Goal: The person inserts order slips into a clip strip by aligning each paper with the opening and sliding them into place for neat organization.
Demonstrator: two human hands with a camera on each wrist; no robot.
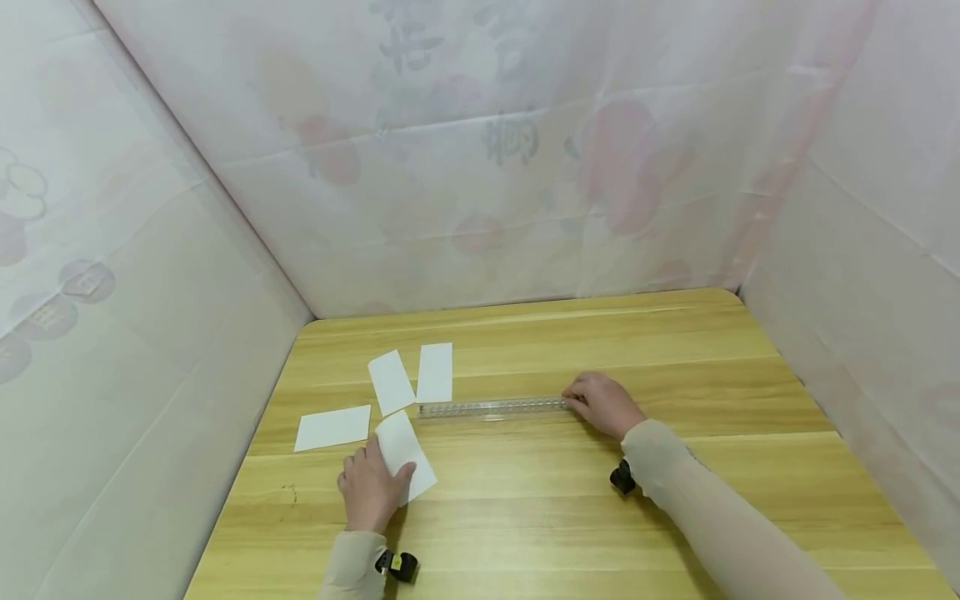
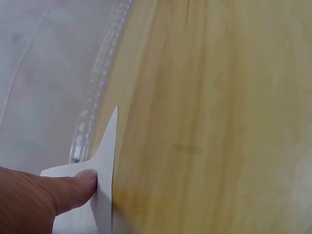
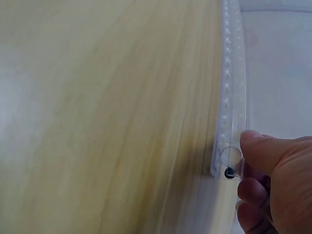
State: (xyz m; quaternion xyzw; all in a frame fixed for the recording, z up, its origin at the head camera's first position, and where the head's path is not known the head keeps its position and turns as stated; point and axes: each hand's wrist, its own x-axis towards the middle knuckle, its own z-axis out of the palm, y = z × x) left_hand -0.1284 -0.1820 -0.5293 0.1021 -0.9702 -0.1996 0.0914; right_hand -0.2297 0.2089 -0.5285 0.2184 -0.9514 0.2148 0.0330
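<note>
A long transparent strip (image 1: 487, 408) with a beaded look lies sideways across the wooden table. At its right end, my right hand (image 1: 606, 406) pinches it between thumb and fingers; the right wrist view shows a round hole and a dark dot at that end of the strip (image 3: 227, 97). My left hand (image 1: 372, 488) holds a white card (image 1: 405, 458) near the strip's left end, with the thumb on the card's face. In the left wrist view the thumb of the left hand (image 2: 44, 197) presses the bent card (image 2: 105, 161); its other fingers are hidden there.
Three more white cards lie beyond and left of my left hand: one flat at the left (image 1: 333, 428), one tilted (image 1: 392, 382) and one nearly upright in view (image 1: 435, 372). Pale printed fabric (image 1: 480, 167) walls the table (image 1: 525, 533) at the back and both sides.
</note>
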